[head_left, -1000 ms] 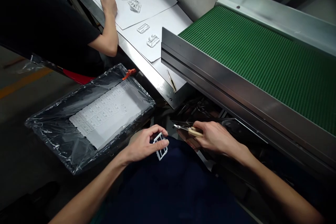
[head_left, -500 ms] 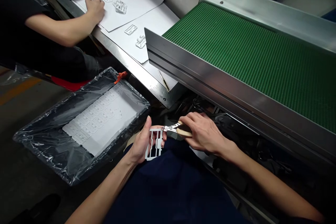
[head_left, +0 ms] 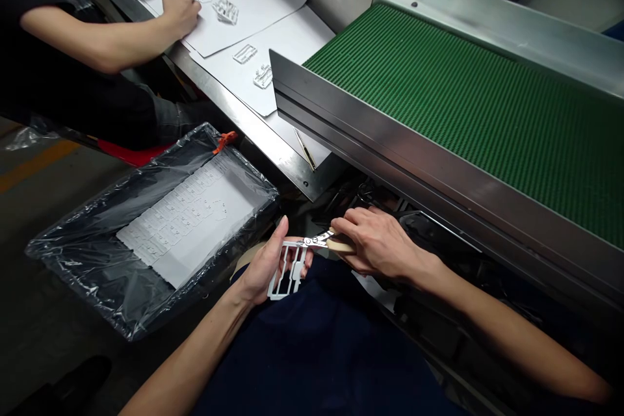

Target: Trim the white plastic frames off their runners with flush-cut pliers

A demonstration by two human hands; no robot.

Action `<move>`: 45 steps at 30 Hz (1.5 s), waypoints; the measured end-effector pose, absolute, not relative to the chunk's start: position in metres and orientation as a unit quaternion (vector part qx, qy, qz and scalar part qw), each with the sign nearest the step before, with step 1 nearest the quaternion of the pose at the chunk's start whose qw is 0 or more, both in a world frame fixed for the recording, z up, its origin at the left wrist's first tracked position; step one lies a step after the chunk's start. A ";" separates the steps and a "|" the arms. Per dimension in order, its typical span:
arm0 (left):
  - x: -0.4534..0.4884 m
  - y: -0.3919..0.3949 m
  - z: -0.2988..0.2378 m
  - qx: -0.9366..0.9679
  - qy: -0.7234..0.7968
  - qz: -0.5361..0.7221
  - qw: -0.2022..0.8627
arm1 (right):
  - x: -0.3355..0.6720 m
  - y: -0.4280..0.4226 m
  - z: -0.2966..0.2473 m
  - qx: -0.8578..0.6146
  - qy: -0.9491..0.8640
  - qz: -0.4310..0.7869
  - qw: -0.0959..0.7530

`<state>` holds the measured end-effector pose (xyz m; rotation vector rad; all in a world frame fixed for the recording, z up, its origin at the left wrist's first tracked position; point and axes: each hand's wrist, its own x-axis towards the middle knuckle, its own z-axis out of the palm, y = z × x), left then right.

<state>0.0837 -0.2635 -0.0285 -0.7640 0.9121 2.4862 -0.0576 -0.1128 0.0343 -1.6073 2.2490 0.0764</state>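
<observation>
My left hand holds a thin white plastic frame with long openings, thumb up along its left side and fingers behind it. My right hand is wrapped round the cream handles of small nippers. Their metal jaws reach left to the top edge of the frame; whether they touch the plastic I cannot tell. Left of my hands, a bin lined with clear plastic holds a white sheet with rows of flat, pale parts on it.
A conveyor with a green ribbed belt and metal side wall runs along the right. On the metal table lie white sheets, several white plastic pieces and a slim metal tool. A co-worker's hand rests at the table's left edge.
The nippers have shifted slightly left, their jaws now over the frame's top edge. The frame has tilted a little. The co-worker's forearm and hand have moved slightly.
</observation>
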 end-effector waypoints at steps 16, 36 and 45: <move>0.076 -0.272 -0.039 -0.268 0.227 0.919 0.181 | -0.045 -0.109 0.001 -0.249 0.834 -0.301 0.389; 0.064 -0.253 -0.040 -0.305 0.271 0.906 0.115 | -0.018 -0.158 -0.021 -0.201 0.688 -0.519 0.466; 0.064 -0.261 -0.040 -0.228 0.219 0.937 0.150 | -0.039 -0.144 -0.012 -0.226 0.570 -0.569 0.548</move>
